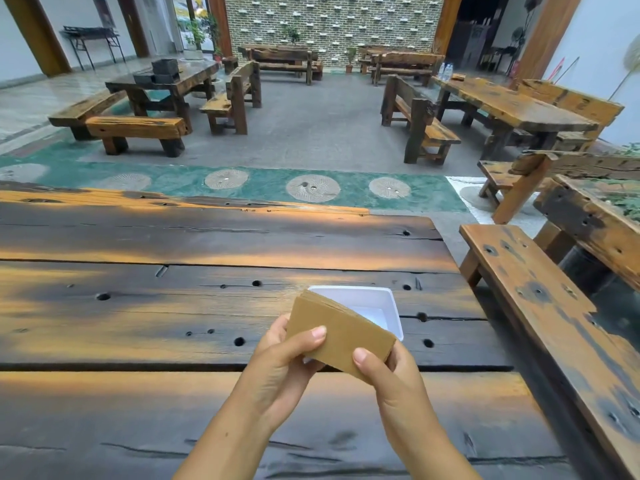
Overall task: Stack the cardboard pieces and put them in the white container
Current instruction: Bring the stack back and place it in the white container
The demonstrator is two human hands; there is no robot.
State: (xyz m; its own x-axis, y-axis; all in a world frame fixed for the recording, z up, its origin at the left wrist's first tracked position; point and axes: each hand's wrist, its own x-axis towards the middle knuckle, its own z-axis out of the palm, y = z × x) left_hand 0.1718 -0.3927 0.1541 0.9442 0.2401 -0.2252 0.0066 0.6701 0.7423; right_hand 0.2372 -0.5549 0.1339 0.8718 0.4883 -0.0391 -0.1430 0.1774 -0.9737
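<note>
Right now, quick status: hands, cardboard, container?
Left hand and right hand: both in a grip on the cardboard stack. Stack tilted, above the container. Container looks empty. Nothing in the way.

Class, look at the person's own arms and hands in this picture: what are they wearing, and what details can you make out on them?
Nothing is worn. The left hand and right hand are bare, with no gloves, rings, watch or bracelets showing. Both forearms are uncovered to the picture's bottom edge, so no sleeves appear. The thumbnails are short and unpainted, and the left forearm bears a few small dark spots.
</note>
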